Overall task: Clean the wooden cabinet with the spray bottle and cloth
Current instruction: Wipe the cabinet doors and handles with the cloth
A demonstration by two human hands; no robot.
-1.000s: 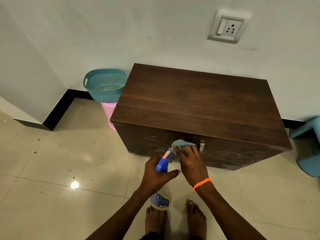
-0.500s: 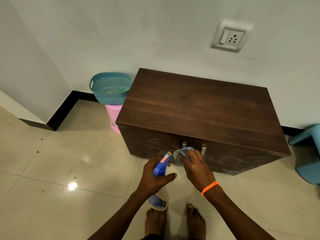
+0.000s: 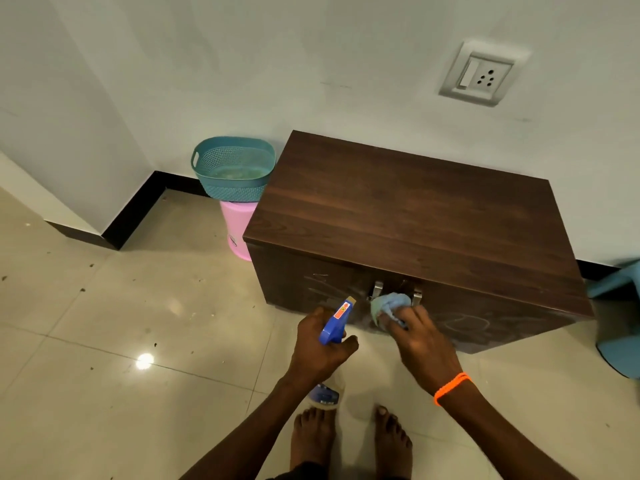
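Note:
A low dark wooden cabinet (image 3: 412,216) stands against the white wall, its front doors marked with pale scribbles and fitted with two metal handles. My left hand (image 3: 317,348) grips a spray bottle (image 3: 335,327) with a blue trigger head, nozzle aimed at the cabinet front; the bottle's white body shows below my wrist. My right hand (image 3: 420,337), an orange band on its wrist, holds a bunched light blue cloth (image 3: 389,306) pressed against the cabinet front just below the handles.
A teal perforated basket (image 3: 233,168) sits on a pink bucket (image 3: 239,226) left of the cabinet. A light blue plastic stool (image 3: 620,313) stands at the right edge. A wall socket (image 3: 481,76) is above. My bare feet stand on the glossy tiled floor (image 3: 121,341).
The view has shifted, so the cabinet sits further right and lower in frame. My right hand with the cloth has slid rightward across the cabinet front, away from the spray bottle.

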